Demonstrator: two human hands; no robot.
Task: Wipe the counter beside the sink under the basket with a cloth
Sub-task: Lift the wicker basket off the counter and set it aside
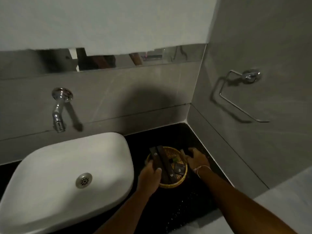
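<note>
A round woven yellow basket [181, 180] sits on the black counter [189, 205] to the right of the white sink [55, 179]. Long dark packets [166, 163] and small dark sachets lie inside it. My left hand [149, 175] grips the basket's left rim, thumb over the edge. My right hand [197, 158] holds its right rim from the far side. A thin thread is tied around my right wrist. No cloth is visible.
A chrome tap [59, 112] juts from the tiled wall above the sink. A chrome towel ring [236, 98] hangs on the right wall. The counter ends in a corner behind the basket. A mirror strip runs along the back wall.
</note>
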